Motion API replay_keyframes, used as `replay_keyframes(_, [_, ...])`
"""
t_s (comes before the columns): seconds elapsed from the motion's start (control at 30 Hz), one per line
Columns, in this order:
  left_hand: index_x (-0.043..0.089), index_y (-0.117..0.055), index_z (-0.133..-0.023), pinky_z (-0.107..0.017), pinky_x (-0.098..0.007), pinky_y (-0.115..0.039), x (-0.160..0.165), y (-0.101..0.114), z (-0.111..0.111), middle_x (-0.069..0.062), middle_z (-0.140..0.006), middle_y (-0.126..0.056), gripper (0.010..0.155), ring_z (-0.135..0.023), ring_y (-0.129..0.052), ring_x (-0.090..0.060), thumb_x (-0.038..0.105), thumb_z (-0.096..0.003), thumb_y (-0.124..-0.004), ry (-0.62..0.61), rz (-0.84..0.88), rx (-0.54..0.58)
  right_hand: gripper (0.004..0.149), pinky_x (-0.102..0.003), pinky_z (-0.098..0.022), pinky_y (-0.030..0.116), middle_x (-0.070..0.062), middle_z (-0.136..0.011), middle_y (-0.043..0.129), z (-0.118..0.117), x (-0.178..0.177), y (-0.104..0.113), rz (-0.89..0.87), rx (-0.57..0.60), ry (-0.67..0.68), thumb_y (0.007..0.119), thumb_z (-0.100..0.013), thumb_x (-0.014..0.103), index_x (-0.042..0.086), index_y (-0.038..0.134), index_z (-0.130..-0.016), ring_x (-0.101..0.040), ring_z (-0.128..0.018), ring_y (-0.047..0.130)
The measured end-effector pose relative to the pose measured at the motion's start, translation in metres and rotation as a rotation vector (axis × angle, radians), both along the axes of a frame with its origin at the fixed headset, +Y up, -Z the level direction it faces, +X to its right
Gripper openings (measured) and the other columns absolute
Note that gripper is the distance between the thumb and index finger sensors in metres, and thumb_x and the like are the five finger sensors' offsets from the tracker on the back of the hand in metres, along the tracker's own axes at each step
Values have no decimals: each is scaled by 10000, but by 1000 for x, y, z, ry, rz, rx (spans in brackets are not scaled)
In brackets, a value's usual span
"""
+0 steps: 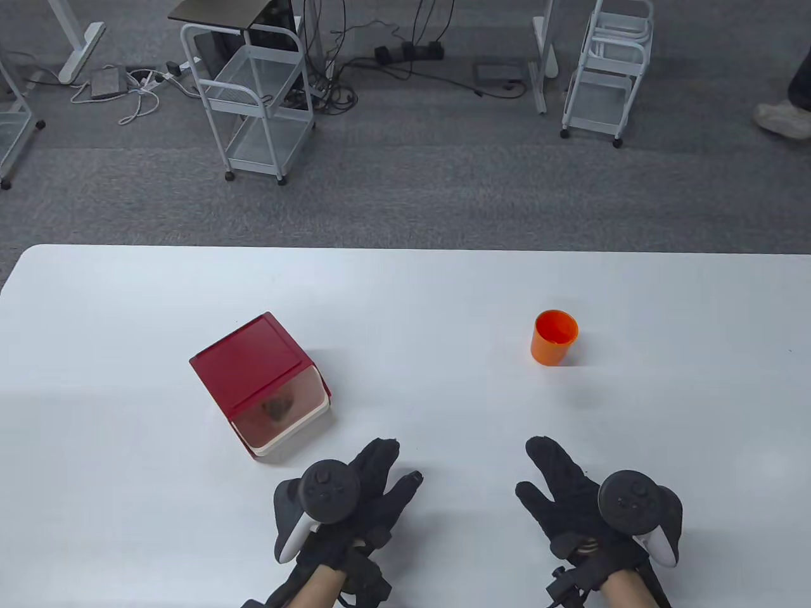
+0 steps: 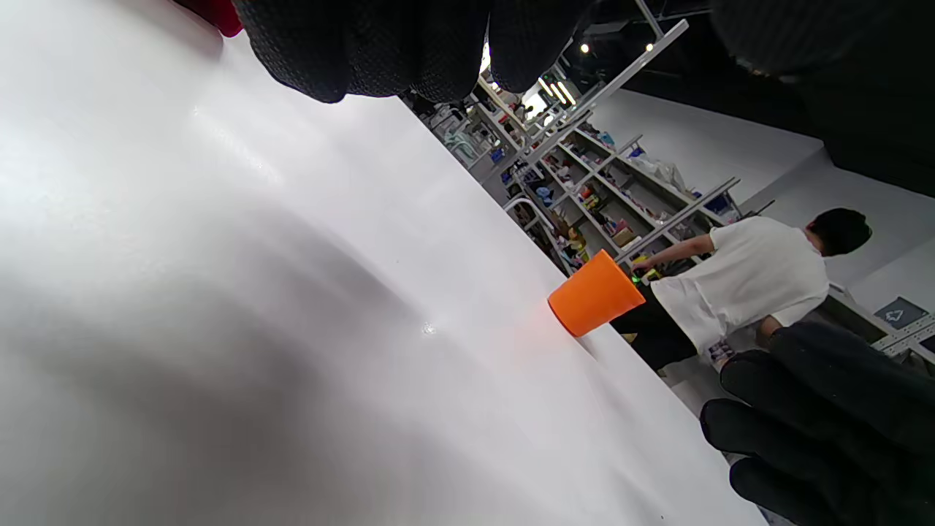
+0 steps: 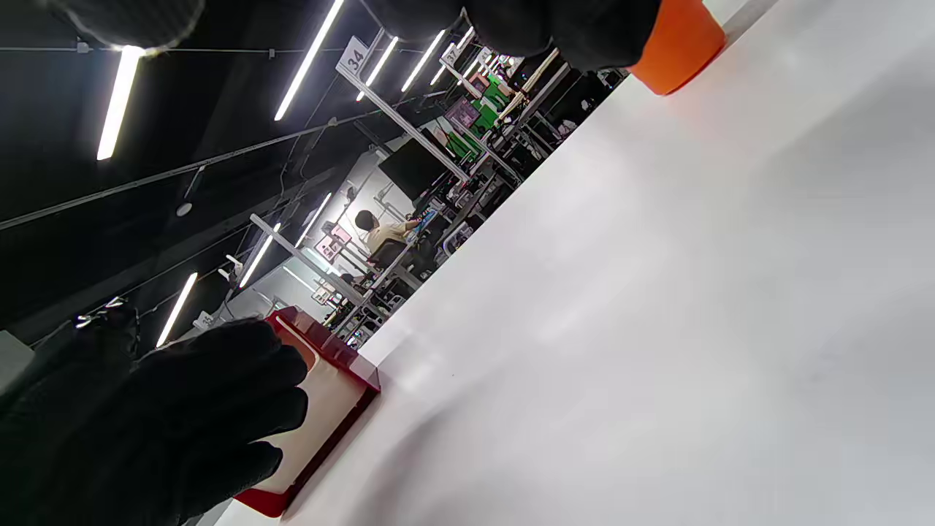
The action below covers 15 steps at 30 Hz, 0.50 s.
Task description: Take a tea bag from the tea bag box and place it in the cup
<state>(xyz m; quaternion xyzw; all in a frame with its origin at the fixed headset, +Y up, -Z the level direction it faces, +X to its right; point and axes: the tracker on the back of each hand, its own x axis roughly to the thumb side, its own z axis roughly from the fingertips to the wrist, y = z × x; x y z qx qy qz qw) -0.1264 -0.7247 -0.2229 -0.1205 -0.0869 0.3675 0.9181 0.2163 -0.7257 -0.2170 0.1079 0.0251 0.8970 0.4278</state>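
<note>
Two gloved hands are resting low over the near edge of the white table (image 1: 405, 304), and neither of yours is holding anything. Your left hand (image 1: 345, 500) is lying with its fingers stretched forward and loosely spread, released, pointing up toward the near corner of the tea bag box (image 1: 260, 383) without touching it. Your right hand (image 1: 583, 500) is doing the same on the other side, fingers splayed and empty, a tracker sitting on the back of each.

The tea bag box is standing on the left half of the table, turned at an angle, its red lid facing up and its translucent front flap facing you. A dark shape is showing through that flap; it is too blurred to say for sure that it is the tea bag (image 1: 277, 408), but it is lying inside the box behind the flap.

The orange cup (image 1: 554, 337) is standing upright on the right half of the table, well apart from the box and beyond your right hand, its mouth open upward. In the left wrist view the cup (image 2: 595, 294) is sitting alone on the bare tabletop, and in the right wrist view the box (image 3: 321, 409) is appearing behind your left hand's fingers.
</note>
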Motion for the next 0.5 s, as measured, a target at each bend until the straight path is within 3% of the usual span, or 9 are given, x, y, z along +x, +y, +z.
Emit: replay_keyframes(0.5, [256, -516, -1144, -800, -455, -628, -5, 1, -2, -99, -1246, -525, 804, -1111, -603, -379, 730, -495, -540, 26, 8, 27, 799, -688, -685, 428, -251, -1104, 460, 0, 1, 2, -9, 17, -7, 651, -461, 654, 130, 468, -1036, -577, -942, 551])
